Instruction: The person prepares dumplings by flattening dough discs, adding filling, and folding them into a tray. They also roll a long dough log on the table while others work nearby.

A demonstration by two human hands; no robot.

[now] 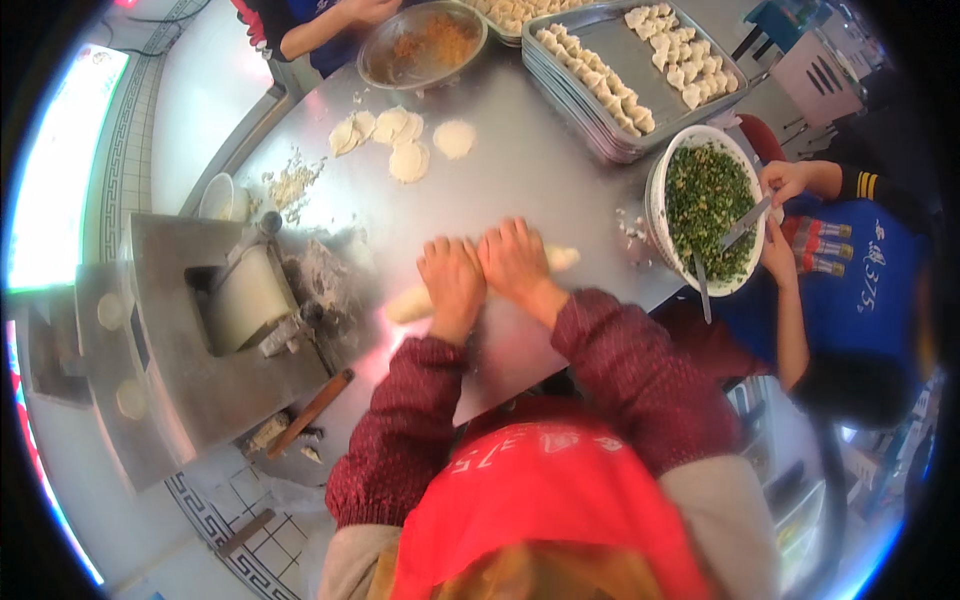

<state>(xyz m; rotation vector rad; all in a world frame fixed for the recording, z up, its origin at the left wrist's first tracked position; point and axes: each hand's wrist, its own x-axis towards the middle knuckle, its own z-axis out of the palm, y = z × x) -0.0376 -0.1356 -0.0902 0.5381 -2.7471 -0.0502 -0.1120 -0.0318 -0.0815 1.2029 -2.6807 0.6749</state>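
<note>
A roll of pale dough [409, 305] lies on the metal table [510, 169] in front of me, its two ends showing on either side of my hands. Pressed on its middle are my left hand [454, 281] and my right hand [516, 259], side by side and touching, palms down. The part of the dough beneath them is hidden. Beyond my hands, several thin round dough wrappers [409, 161] lie on the table, some overlapping, with one wrapper [454, 139] apart from the others.
A dough machine [225, 315] with a roller stands at left, a wooden-handled tool [311, 412] beside it. Dumplings fill parts of a metal tray [592, 45]. A metal bowl [422, 45] holds orange filling. At right, a co-worker's hands [784, 184] work by a bowl of chopped greens [709, 202].
</note>
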